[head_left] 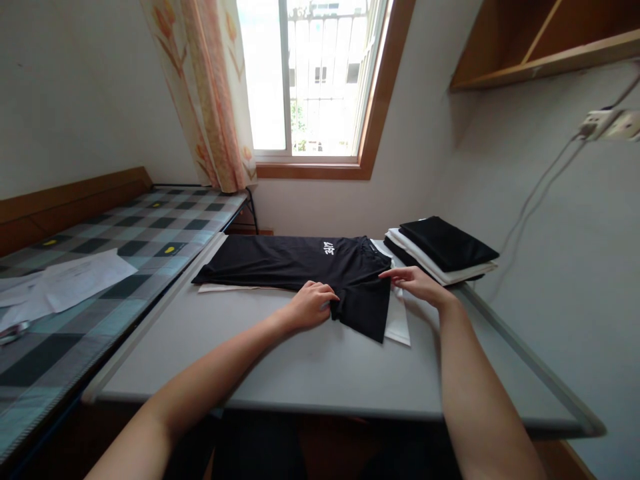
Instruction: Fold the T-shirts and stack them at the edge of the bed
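Observation:
A black T-shirt (pixel 280 257) with white lettering lies folded lengthwise on the table, its sleeve pointing toward me. Under it, white cloth (pixel 399 320) shows past the sleeve and along the near edge. My left hand (pixel 311 305) is at the underarm where sleeve meets body, its fingers curled closed on the black fabric. At the shoulder, my right hand (pixel 419 283) touches the black cloth with an outstretched index finger; its other fingers are partly hidden.
A stack of folded black and white clothes (pixel 447 250) sits at the table's back right. The grey table (pixel 280 373) has raised edges. On the left is a bed (pixel 65 353) with a checked cover and papers (pixel 75 280). A window (pixel 320 87) and curtain are behind; cables hang at right.

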The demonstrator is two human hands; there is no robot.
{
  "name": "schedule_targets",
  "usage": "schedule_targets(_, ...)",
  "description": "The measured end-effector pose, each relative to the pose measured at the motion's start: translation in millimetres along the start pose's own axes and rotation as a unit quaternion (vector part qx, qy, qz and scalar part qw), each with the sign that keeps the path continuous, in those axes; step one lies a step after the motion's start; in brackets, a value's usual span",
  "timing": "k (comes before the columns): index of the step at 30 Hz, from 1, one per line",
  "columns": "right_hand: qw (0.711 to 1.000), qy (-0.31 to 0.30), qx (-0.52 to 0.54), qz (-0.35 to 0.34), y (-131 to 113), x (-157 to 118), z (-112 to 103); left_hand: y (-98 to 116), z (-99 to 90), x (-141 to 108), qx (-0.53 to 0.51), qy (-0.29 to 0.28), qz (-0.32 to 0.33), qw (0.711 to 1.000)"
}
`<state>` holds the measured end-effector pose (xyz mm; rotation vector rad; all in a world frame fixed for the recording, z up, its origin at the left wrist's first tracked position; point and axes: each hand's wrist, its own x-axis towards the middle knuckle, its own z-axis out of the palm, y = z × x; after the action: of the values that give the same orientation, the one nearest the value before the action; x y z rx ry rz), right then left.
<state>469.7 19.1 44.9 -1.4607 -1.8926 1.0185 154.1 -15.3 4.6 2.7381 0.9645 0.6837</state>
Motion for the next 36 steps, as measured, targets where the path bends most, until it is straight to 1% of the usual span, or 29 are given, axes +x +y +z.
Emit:
schedule_targets(4, 0.999, -0.01, -0.018, -0.029, 6.5, 4.6, -0.8, -0.2, -0.1, 0.0, -0.021, 0.008, -0.008, 1.0)
schedule_targets(7, 0.997, 0.02, -0.045, -0.061, 9.1, 7.2, -1.4, 0.9, -0.9, -0.4, -0.022, 0.005, -0.007, 1.0)
schedule_targets(10, 0.995, 0.051, -0.009, -0.091, 8.7, 7.8, 0.9, 3.4, 0.1, -0.4, -0.01, 0.005, -0.003, 1.0)
schedule_targets(13, 0.995, 0.029, 0.056, -0.084, 10.1, 9.1, 7.2, 7.4, 4.0, -0.1, 0.001, 0.022, -0.01, 1.0)
schedule_targets(15, 0.995, 0.015, 0.071, -0.064, 13.7, 12.8, 14.1, 8.6, 7.8, 1.1, -0.008, 0.036, -0.021, 0.999)
schedule_targets(16, 0.996, 0.023, 0.068, -0.055, 16.0, 15.9, 18.3, 8.0, 9.7, 2.3, -0.019, 0.047, -0.032, 0.998)
schedule_targets(17, 0.996, 0.044, 0.058, -0.048, 18.4, 19.9, 22.9, 6.4, 11.5, 4.0, -0.036, 0.065, -0.052, 0.996)
schedule_targets(18, 0.995, 0.077, 0.038, -0.044, 20.7, 24.6, 27.9, 3.6, 12.9, 6.3, -0.057, 0.087, -0.081, 0.991)
schedule_targets(20, 0.985, 0.167, -0.029, -0.04, 24.2, 35.1, 38.0, -5.0, 14.5, 12.2, -0.111, 0.129, -0.167, 0.971)
schedule_targets(22, 0.961, 0.255, -0.109, -0.016, 25.7, 44.6, 47.1, -15.3, 13.8, 18.1, -0.181, 0.152, -0.249, 0.939)
schedule_targets(23, 0.947, 0.287, -0.145, 0.004, 25.8, 48.2, 50.8, -20.1, 12.7, 20.3, -0.219, 0.161, -0.276, 0.922)
schedule_targets(25, 0.926, 0.322, -0.195, 0.044, 25.6, 52.1, 56.0, -27.1, 9.8, 22.2, -0.3, 0.187, -0.301, 0.886)
schedule_targets(27, 0.92, 0.318, -0.221, 0.053, 25.3, 51.8, 57.6, -29.5, 6.8, 20.5, -0.358, 0.204, -0.303, 0.859)
schedule_targets(28, 0.923, 0.309, -0.227, 0.046, 25.3, 50.3, 57.2, -29.3, 5.6, 18.8, -0.372, 0.202, -0.299, 0.855)
schedule_targets(29, 0.927, 0.295, -0.227, 0.035, 25.3, 48.4, 56.1, -28.5, 4.7, 16.9, -0.374, 0.193, -0.29, 0.859)
schedule_targets(30, 0.934, 0.278, -0.223, 0.021, 25.3, 46.1, 54.5, -27.5, 4.2, 15.1, -0.367, 0.181, -0.276, 0.87)
schedule_targets(33, 0.953, 0.223, -0.204, -0.029, 24.7, 40.4, 49.0, -25.0, 4.8, 12.7, -0.321, 0.149, -0.224, 0.908)
schedule_targets(34, 0.955, 0.215, -0.198, -0.047, 24.5, 39.5, 47.7, -24.8, 5.4, 13.0, -0.314, 0.146, -0.211, 0.914)
schedule_targets(35, 0.955, 0.216, -0.193, -0.063, 24.3, 39.1, 46.7, -24.8, 6.0, 13.7, -0.318, 0.15, -0.203, 0.914)
schedule_targets(36, 0.953, 0.227, -0.189, -0.073, 24.4, 39.3, 46.3, -25.2, 6.5, 14.6, -0.334, 0.161, -0.202, 0.906)
